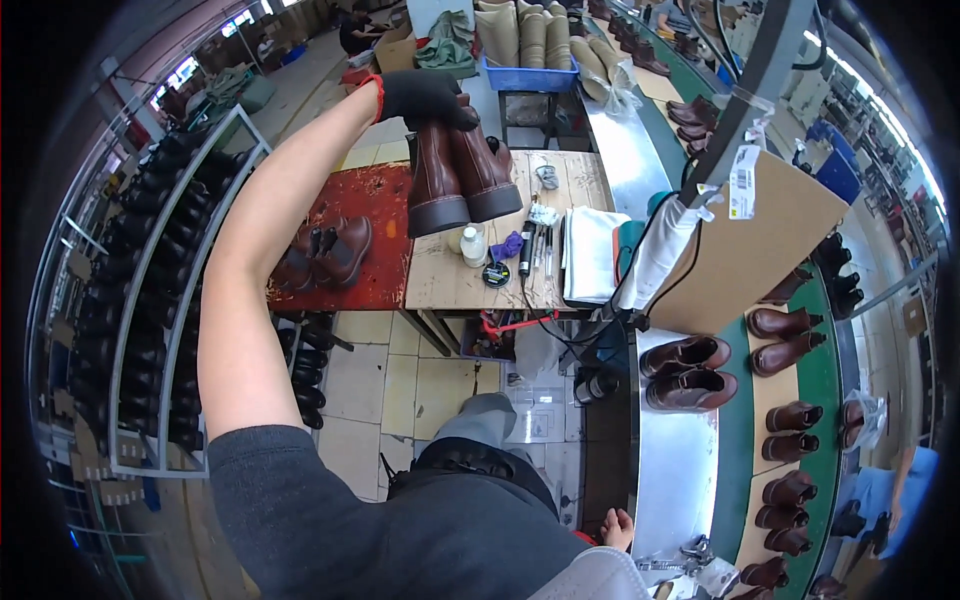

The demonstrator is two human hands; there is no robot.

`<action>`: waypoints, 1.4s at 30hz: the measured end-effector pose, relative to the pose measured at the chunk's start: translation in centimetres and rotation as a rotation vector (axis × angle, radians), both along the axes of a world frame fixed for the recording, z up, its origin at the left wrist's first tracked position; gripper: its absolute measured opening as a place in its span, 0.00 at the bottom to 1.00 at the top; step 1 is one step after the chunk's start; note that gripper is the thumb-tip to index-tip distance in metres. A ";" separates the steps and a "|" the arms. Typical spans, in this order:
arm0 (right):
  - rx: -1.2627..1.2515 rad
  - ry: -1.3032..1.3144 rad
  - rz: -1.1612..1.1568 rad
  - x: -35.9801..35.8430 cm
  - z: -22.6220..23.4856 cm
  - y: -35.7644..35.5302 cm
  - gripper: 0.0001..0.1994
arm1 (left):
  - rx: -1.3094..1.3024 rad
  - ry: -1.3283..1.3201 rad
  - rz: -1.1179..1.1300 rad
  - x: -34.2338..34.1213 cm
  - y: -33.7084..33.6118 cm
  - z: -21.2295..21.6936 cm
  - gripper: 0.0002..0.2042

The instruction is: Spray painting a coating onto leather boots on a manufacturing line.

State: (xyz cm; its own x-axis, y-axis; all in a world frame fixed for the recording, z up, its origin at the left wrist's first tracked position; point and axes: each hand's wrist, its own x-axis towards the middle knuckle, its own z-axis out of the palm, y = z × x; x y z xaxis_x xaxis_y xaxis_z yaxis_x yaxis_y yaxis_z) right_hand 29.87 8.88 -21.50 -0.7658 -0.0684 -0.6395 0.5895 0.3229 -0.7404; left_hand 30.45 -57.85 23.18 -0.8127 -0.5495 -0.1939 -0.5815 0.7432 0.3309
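Note:
My left hand [420, 98], in a black glove with a red cuff, is closed around the upper parts of a pair of dark brown leather boots [440, 185]. The boots hang soles down, above the wooden bench [430, 285]. At the lower right is my right hand [619, 530], beside the edge of the metal worktop [680, 460]. Its bare fingers are loosely curled and a little apart, with nothing visible in them; the rest of that hand is partly hidden. Another brown pair of boots [340, 250] sits on the worn red tabletop [385, 195], left of the bench.
A white bottle [473, 246], a round tin [496, 274] and a black hand tool [527, 250] lie on the bench near a white cloth [590, 255]. Racked black shoes [150, 300] stand left. Boots [690, 390] line the right side, near a post [745, 90] and brown board [750, 240].

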 end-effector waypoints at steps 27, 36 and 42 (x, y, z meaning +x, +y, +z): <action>0.469 0.986 1.566 -17.2 8.7 -87.9 0.28 | 0.029 -0.208 0.043 24.5 -5.1 -11.1 0.14; 0.005 0.850 1.364 -22.5 24.5 -86.0 0.27 | 0.049 -0.178 -0.016 25.3 -3.0 -12.0 0.13; -0.045 0.883 1.251 -17.6 35.5 -68.0 0.24 | -0.031 0.002 -0.174 21.7 1.1 -8.2 0.11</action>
State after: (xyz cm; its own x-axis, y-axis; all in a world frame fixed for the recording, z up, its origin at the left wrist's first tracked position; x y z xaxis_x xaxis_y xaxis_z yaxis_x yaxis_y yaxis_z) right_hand 12.24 -59.08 14.02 -0.3271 -0.9450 -0.0048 -0.6550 0.2303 -0.7197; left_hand 52.18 -56.73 14.98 -0.8965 -0.4060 -0.1770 -0.4423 0.8427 0.3070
